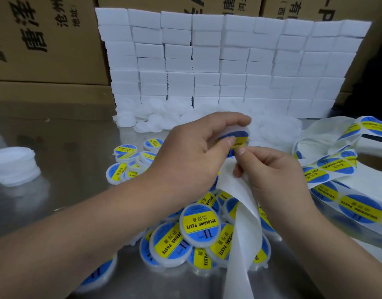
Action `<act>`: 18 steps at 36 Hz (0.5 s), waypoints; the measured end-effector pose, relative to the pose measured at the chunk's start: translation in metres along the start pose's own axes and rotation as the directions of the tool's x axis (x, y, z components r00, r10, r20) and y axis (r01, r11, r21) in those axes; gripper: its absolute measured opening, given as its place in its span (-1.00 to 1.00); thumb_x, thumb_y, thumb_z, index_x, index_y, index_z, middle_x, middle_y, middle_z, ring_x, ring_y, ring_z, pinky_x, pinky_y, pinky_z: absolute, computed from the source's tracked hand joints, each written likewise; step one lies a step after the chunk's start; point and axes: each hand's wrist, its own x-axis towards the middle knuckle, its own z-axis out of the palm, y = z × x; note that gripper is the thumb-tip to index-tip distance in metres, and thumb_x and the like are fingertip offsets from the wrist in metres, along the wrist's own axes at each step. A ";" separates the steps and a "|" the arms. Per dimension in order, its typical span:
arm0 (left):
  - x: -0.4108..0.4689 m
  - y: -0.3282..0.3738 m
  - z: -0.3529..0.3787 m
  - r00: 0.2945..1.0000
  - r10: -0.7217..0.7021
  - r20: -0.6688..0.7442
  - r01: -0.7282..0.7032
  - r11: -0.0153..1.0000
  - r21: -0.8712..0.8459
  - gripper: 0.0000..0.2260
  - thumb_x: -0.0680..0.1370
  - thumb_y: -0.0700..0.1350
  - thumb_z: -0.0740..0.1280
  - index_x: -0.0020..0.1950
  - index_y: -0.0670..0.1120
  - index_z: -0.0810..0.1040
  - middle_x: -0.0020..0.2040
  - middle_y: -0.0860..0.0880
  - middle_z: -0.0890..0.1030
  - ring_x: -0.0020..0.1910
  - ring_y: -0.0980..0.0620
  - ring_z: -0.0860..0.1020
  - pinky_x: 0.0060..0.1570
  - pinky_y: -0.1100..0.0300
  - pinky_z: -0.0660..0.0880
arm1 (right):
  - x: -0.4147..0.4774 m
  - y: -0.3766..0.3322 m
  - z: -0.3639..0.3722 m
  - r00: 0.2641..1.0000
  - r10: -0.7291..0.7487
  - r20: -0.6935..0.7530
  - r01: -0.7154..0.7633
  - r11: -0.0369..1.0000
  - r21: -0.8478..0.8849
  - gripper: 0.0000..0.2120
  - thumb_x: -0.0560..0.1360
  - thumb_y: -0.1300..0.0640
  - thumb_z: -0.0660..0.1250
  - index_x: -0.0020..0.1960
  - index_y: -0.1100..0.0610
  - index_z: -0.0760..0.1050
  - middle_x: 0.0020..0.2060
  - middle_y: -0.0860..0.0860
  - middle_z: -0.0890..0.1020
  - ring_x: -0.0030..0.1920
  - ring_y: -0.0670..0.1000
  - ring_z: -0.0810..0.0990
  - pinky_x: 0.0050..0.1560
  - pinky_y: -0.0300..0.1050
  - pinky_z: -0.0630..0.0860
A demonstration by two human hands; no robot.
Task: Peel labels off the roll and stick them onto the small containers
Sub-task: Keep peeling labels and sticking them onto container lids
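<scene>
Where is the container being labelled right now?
Head view, centre: the container is gripped in the left hand, above the pile of labelled containers in the frame, with the right hand holding the backing strip just below it.

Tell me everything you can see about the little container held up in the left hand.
The container is a small round flat tub of whitish plastic, held tilted above the table. The left hand grips it, fingers over its top rim, thumb on its face. A blue and yellow label lies on that face; the right hand pinches at the label's lower edge. The fingers hide much of it.
</scene>
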 end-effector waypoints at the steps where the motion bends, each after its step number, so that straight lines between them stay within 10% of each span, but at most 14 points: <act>1: -0.001 0.004 0.001 1.000 0.028 -0.011 -0.028 1.000 -0.006 -0.67 0.48 -0.20 0.25 -0.05 0.28 0.48 -0.13 0.37 0.59 -0.03 0.36 0.54 -0.02 0.49 0.41 | 0.000 0.000 -0.001 1.000 -0.007 -0.011 0.007 1.000 -0.009 -0.66 0.47 -0.02 0.33 -0.45 0.07 0.51 -0.53 -0.02 0.54 -0.51 -0.15 0.38 -0.50 -0.40 0.26; 7: 0.020 0.034 -0.029 0.933 0.236 -0.271 -0.250 0.968 -0.017 -0.73 0.52 -0.31 0.15 -0.01 0.07 0.45 -0.09 0.21 0.53 -0.15 0.32 0.50 -0.13 0.38 0.48 | 0.007 0.007 -0.003 0.986 0.142 -0.090 -0.147 0.987 -0.058 -0.63 0.43 -0.10 0.32 -0.43 0.12 0.55 -0.25 -0.06 0.66 -0.32 -0.15 0.51 -0.34 -0.34 0.38; 11: 0.023 0.017 -0.032 0.945 -0.036 -0.324 0.038 0.999 -0.002 -0.70 0.51 -0.27 0.14 -0.33 0.02 0.49 -0.50 0.15 0.44 -0.53 0.23 0.37 -0.54 0.41 0.30 | 0.002 0.003 0.001 0.995 0.072 -0.063 -0.072 0.997 0.011 -0.66 0.48 -0.03 0.27 -0.44 0.01 0.55 -0.25 -0.21 0.65 -0.24 -0.34 0.55 -0.25 -0.40 0.43; 18: 0.020 -0.035 -0.036 0.948 -0.170 -0.269 0.294 0.790 0.538 -0.51 0.51 0.14 0.20 -0.52 -0.09 0.25 -0.57 0.05 0.34 -0.52 0.10 0.29 -0.47 0.17 0.19 | 0.004 0.006 -0.002 0.994 0.069 -0.089 -0.068 0.997 0.024 -0.71 0.47 0.07 0.25 -0.40 0.07 0.55 -0.23 -0.29 0.65 -0.16 -0.34 0.55 -0.16 -0.21 0.43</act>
